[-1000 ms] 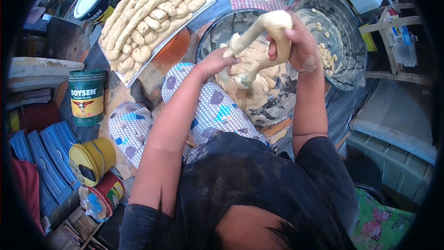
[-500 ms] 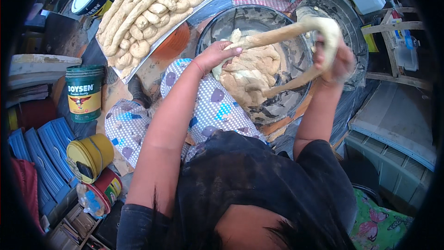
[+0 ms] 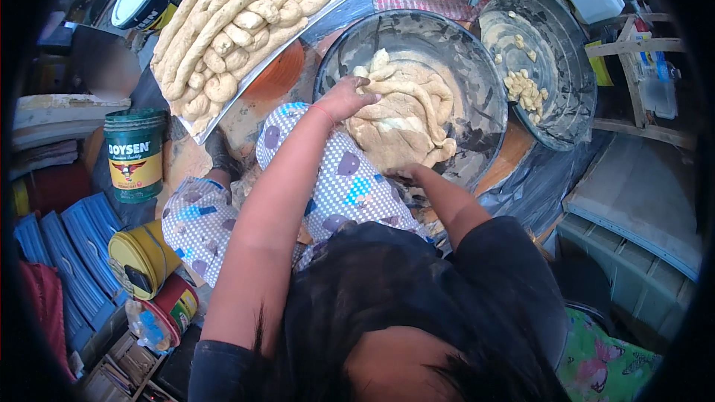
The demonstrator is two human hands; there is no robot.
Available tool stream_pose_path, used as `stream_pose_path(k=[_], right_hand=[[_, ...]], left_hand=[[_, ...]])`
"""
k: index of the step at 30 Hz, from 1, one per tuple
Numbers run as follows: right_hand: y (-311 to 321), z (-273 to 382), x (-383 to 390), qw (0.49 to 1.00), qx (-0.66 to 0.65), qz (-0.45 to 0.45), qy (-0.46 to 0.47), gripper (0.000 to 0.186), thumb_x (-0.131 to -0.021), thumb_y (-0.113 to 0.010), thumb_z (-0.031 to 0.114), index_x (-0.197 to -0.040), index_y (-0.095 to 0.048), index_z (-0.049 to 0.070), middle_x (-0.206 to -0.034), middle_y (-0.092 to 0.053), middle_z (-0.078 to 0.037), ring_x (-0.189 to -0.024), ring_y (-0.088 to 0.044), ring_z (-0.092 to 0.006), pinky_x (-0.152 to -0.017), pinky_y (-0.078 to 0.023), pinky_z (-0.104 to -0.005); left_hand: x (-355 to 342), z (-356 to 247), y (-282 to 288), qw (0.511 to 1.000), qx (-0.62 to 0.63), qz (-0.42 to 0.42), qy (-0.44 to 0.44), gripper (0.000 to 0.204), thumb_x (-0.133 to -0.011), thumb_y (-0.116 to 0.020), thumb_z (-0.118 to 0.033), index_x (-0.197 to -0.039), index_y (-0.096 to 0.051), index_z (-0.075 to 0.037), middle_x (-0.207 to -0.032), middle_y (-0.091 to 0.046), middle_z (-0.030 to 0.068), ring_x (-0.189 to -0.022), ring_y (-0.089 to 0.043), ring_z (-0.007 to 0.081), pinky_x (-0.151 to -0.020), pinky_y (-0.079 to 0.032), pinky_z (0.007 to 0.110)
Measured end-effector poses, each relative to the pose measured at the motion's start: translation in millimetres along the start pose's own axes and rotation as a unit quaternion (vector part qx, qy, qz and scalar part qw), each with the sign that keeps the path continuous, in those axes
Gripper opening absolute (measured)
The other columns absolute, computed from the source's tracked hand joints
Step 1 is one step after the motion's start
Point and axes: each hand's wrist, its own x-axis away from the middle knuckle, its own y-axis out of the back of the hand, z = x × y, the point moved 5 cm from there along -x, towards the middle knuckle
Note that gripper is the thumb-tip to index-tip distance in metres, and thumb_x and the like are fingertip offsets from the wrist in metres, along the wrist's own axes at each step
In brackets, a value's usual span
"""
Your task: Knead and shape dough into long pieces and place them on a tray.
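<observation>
A soft mass of beige dough (image 3: 398, 145), with long folded strands on top, lies in a wide black basin (image 3: 477, 67) dusted with flour. At the dough's left side my left hand (image 3: 346, 98) has its thumb and fingers closed on the end of a dough strand (image 3: 410, 93). My right hand (image 3: 406, 173) touches the dough's near edge, low in the basin. Its fingers are partly hidden, so their grip is unclear.
At the upper left, a white tray (image 3: 330, 1) bears a heap of dough ropes (image 3: 223, 26). A second dark basin (image 3: 566, 45) on the right has small dough pieces (image 3: 526, 91) in it. A green bucket (image 3: 134, 156) and a yellow bucket (image 3: 145, 257) stand left.
The long dough rope, raised and swung by my right hand before, now lies folded on the mass. My right hand has come down and left to the near edge; my left hand stays beside the dough.
</observation>
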Motion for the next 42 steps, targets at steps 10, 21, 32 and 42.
stream_pose_path(k=[10, 21, 32, 42], right_hand=[[-16.0, 28.5, -14.3, 0.807, -0.585, -0.066, 0.054, 0.025, -0.077, -0.066, 0.021, -0.093, -0.060, 0.003, -0.077, -0.061, -0.008, -0.067, -0.059, -0.0189, -0.059, -0.051, -0.0302], [155.3, 18.0, 50.3, 0.890, -0.119, -0.354, 0.262, 0.028, -0.074, -0.063, 0.009, -0.099, -0.055, -0.001, -0.089, -0.062, -0.012, -0.081, -0.060, -0.0217, -0.069, -0.049, -0.0315], [64.8, 104.7, 62.3, 0.849, -0.090, -0.465, 0.233, 0.028, -0.082, -0.049, 0.018, -0.106, -0.051, 0.004, -0.096, -0.058, -0.026, -0.091, -0.056, -0.0396, -0.080, -0.043, -0.0457], [105.3, 110.9, 63.8, 0.819, 0.005, -0.454, 0.352, 0.044, -0.080, -0.058, 0.027, -0.115, -0.049, 0.001, -0.118, -0.050, -0.022, -0.107, -0.050, -0.0330, -0.091, -0.039, -0.0392]], left_hand=[[-2.3, 11.7, -3.3, 0.999, 0.020, 0.004, 0.026, 0.057, -0.078, -0.060, -0.043, -0.117, -0.053, -0.002, -0.126, -0.046, 0.0216, -0.118, -0.043, 0.0304, -0.100, -0.031, 0.034], [-3.7, -1.2, -2.0, 0.998, 0.055, 0.015, 0.022, 0.056, -0.079, -0.059, -0.041, -0.117, -0.053, -0.001, -0.121, -0.051, 0.0185, -0.114, -0.047, 0.0272, -0.097, -0.033, 0.033], [-9.5, 10.0, -1.9, 0.998, 0.053, 0.019, 0.014, 0.055, -0.080, -0.058, -0.042, -0.116, -0.054, 0.000, -0.118, -0.053, 0.0178, -0.111, -0.049, 0.0257, -0.095, -0.035, 0.032], [-6.4, -1.3, -3.0, 0.996, 0.079, 0.026, 0.011, 0.051, -0.081, -0.056, -0.040, -0.113, -0.056, -0.001, -0.117, -0.053, 0.0178, -0.111, -0.048, 0.0252, -0.096, -0.034, 0.032]])
